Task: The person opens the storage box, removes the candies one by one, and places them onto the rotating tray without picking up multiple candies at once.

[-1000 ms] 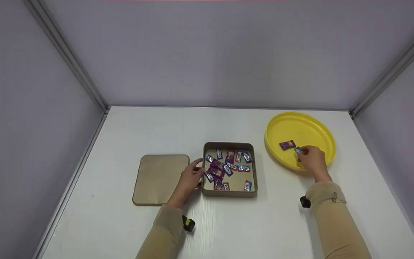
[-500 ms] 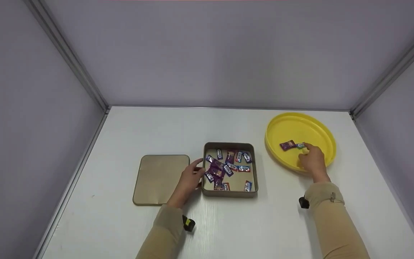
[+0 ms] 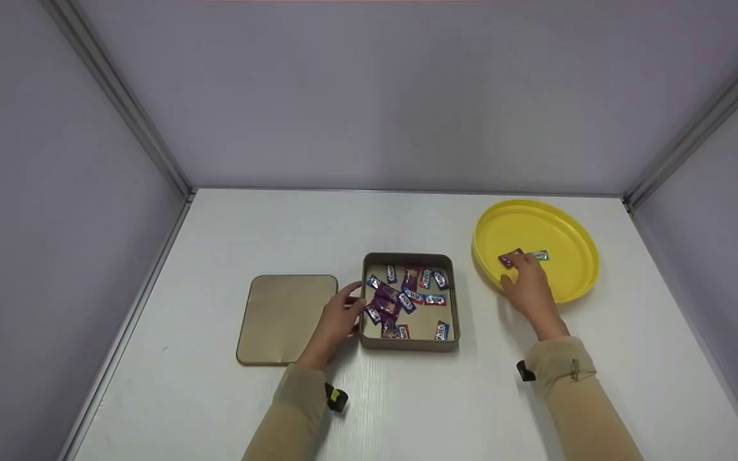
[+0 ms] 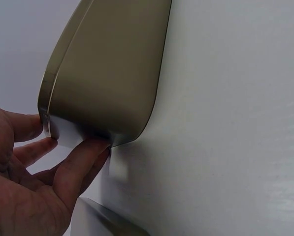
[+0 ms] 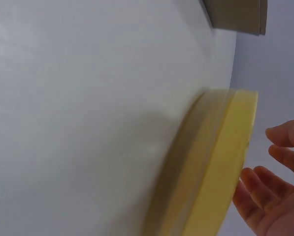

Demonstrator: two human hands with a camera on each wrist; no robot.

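Observation:
A square gold-coloured tin [image 3: 410,344] holds several small wrapped candies [image 3: 434,299], some purple, others blue, white and red. My left hand [image 3: 337,318] rests against the tin's left wall, fingertips at the rim, as the left wrist view shows close up. On the right stands a round yellow tray [image 3: 535,221] with a purple packet [image 3: 507,258] and a small blue-green candy [image 3: 541,255] side by side. My right hand [image 3: 529,288] is over the tray's near-left rim, fingertips at the purple packet and thumb apart. Its fingers partly hide the packet.
The tin's flat square lid [image 3: 286,320] lies on the white table [image 3: 407,410] to the left of the tin. Grey walls [image 3: 407,96] enclose the table at the back and both sides.
My right hand set the small candy down in the tray beside the purple packet and let go. It then moved left to the purple packet. My left hand has stayed at the tin.

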